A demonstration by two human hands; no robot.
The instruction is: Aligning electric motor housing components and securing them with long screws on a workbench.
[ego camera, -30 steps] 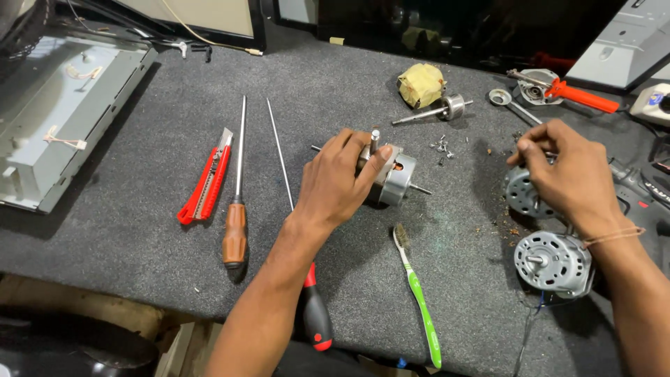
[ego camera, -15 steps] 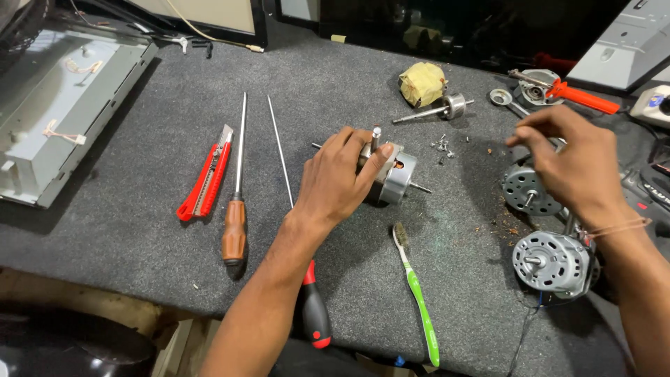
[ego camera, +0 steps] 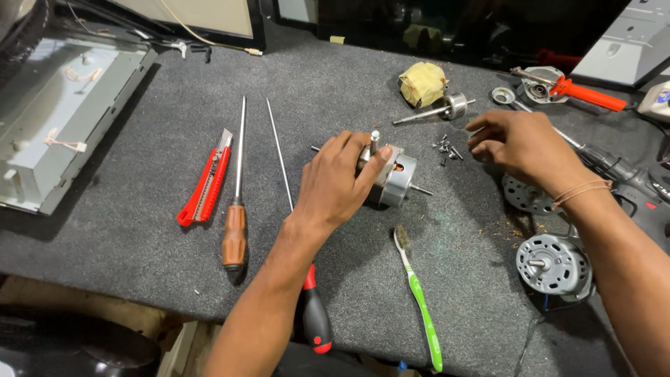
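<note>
Left hand (ego camera: 342, 183) grips the cylindrical metal motor core with protruding shaft (ego camera: 392, 179) mid-mat; left of the grip lie a thin bare steel rod (ego camera: 279, 153), then a wooden-handled long screwdriver (ego camera: 236, 202), then a red utility knife (ego camera: 204, 185). Near side of the grip: green-handled toothbrush (ego camera: 417, 300). Right of it: scattered small screws (ego camera: 444, 147), right hand (ego camera: 520, 146) just beside them, round finned motor end cap (ego camera: 554, 264) nearer, well apart.

a repair workshop: screwdrivers (ego camera: 237, 202), utility knife (ego camera: 206, 183), dismantled motor parts (ego camera: 555, 264) on grey bench (ego camera: 139, 202)
</note>
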